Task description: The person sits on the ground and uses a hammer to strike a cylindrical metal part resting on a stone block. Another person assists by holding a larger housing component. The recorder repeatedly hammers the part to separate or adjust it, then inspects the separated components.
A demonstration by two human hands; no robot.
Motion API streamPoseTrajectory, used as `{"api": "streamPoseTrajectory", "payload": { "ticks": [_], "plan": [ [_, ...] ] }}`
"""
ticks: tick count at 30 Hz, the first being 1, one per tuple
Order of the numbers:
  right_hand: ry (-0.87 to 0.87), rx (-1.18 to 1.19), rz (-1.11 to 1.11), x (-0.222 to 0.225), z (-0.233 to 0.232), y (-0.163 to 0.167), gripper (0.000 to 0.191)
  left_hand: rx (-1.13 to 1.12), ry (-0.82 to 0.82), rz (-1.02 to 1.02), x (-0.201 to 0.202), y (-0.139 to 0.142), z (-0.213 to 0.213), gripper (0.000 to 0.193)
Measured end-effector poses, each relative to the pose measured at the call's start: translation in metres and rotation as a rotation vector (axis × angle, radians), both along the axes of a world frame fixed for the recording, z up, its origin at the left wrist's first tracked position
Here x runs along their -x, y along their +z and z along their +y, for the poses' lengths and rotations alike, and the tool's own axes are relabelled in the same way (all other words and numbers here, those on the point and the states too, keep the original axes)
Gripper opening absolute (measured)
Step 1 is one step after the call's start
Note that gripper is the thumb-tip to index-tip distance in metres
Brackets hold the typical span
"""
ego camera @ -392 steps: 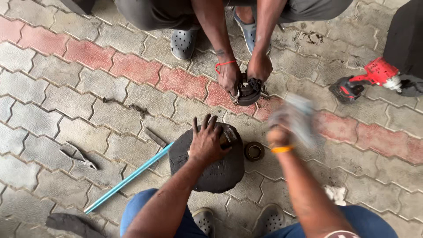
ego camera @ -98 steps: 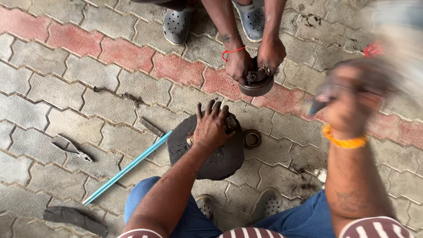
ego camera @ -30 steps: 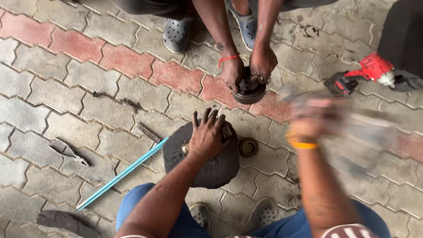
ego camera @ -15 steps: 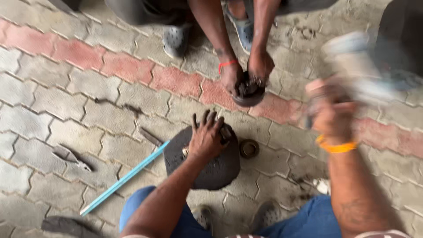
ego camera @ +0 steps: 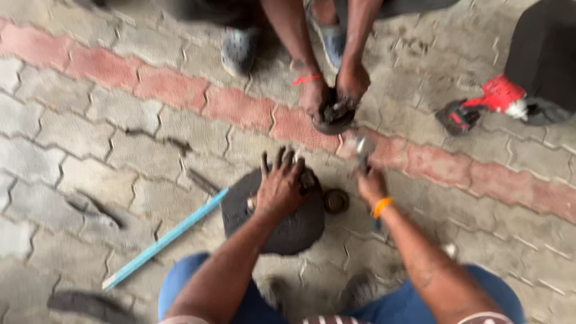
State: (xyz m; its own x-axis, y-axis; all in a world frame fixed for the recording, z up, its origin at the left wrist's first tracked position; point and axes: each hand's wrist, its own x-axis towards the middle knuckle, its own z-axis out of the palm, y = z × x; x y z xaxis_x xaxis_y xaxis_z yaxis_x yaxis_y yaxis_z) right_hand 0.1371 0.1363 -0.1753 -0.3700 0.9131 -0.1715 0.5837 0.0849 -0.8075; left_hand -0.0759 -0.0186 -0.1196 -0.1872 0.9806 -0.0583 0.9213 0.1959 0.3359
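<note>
A dark, rounded block [ego camera: 288, 225] is being pressed down on the paved floor [ego camera: 90, 120] by the left hand [ego camera: 279, 186], whose fingers are being spread wide over the block's top; something small and pale is being covered under the palm, but what it is cannot be told. A blurred metal tool [ego camera: 362, 150] is being gripped in the right hand [ego camera: 371, 183], which is being held up just beside the block, with an orange band [ego camera: 380, 207] being worn at the wrist. A small dark ring [ego camera: 336, 201] is lying on the paving between the block and the right hand.

Across from the person, a dark round part [ego camera: 333, 117] is being held in both hands of a co-worker [ego camera: 333, 93]. A long blue strip [ego camera: 165, 239] is lying at a slant against the block's left edge, and a red power tool [ego camera: 480, 105] is resting well apart at the upper right.

As a judgement, the work is being caught midway: the piece is being steadied on the block and the tool is being brought to it, while the ring is lying loose and not yet being fitted to anything.
</note>
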Motion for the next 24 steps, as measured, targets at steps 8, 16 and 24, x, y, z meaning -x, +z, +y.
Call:
{"api": "streamPoseTrajectory", "payload": {
  "ticks": [8, 16, 24],
  "plan": [
    [0.231, -1.061, 0.247, -0.027, 0.060, 0.194, 0.024, 0.202, 0.024, -0.057, 0.001, 0.007, 0.003, 0.093],
    [-0.122, 0.296, -0.196, 0.044, 0.006, 0.009, 0.022, 0.074, 0.023, -0.035, 0.001, 0.002, 0.004, 0.087],
    [-0.057, 0.001, 0.110, 0.004, 0.025, 0.066, 0.029, 0.146, 0.026, -0.026, 0.002, 0.006, 0.006, 0.088]
  ]
}}
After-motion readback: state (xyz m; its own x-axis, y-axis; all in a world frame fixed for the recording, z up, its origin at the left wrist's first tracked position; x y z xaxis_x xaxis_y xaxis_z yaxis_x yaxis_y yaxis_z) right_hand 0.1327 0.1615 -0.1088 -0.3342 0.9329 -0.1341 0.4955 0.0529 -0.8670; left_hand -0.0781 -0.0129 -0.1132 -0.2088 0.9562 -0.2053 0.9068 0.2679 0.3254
